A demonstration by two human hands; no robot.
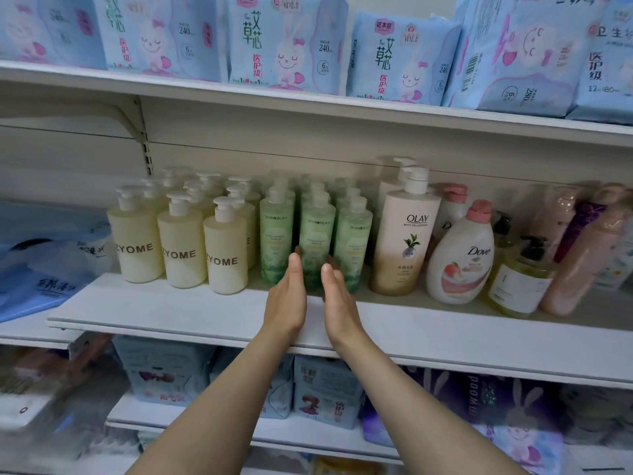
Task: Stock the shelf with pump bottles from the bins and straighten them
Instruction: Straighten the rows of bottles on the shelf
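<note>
On the white shelf (205, 310) three rows of green pump bottles stand in the middle. The front bottle of the middle row (317, 234) stands between my two hands. My left hand (289, 293) lies flat against its left side with straight fingers. My right hand (337, 296) presses the bottle's right side, palm inward, fingers straight. To the left stand rows of cream Zyome pump bottles (181, 248). An Olay bottle (404, 234) and a white Dove bottle (460, 258) stand to the right.
Right of the Dove bottle are a clear yellow bottle with a black pump (520, 279) and leaning pink bottles (582, 255). Blue packs (284, 46) fill the upper shelf, and more packs (325, 395) sit below. Plastic bags (44, 265) lie at the left.
</note>
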